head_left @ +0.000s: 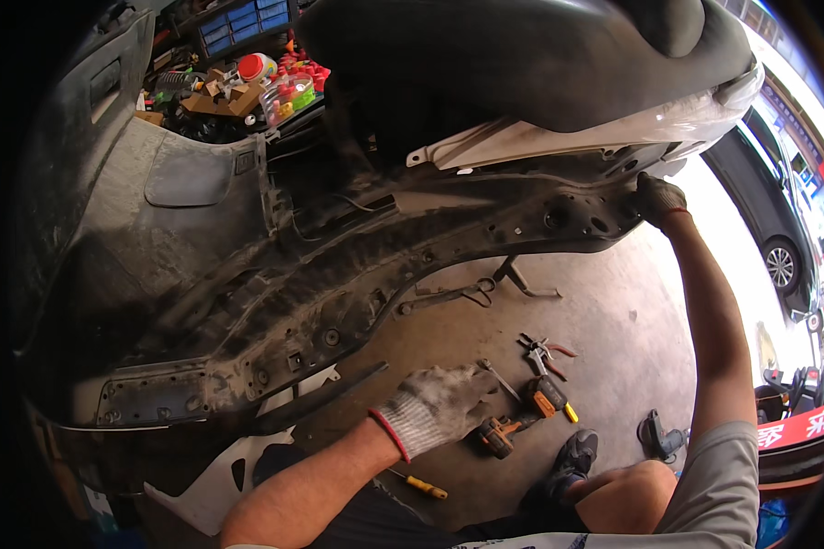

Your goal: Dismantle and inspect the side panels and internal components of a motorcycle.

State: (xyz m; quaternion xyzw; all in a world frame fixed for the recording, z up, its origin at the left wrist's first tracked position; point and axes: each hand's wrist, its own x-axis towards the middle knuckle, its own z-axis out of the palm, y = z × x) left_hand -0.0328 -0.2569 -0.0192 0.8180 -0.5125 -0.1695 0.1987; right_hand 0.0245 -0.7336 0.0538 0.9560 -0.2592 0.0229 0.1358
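A large dirty black bumper shell [275, 274] with a white lower edge lies tilted across the view. My right hand [657, 198], in a dark grimy glove, grips the shell's far right end. My left hand [437, 404], in a grey knit glove with a red cuff, hovers low over the concrete floor with fingers curled, just left of an orange and black cordless drill [522, 416]. A metal wrench [499, 377] lies by its fingertips; whether the hand holds anything cannot be seen.
Red-handled pliers [545, 350], a yellow-handled screwdriver [423, 485] and metal bars [485, 288] lie on the floor [613, 320]. A box of red parts and clutter [256, 87] sits at the back. A dark car [774, 220] stands at right. My shoe [572, 453] and knee are below.
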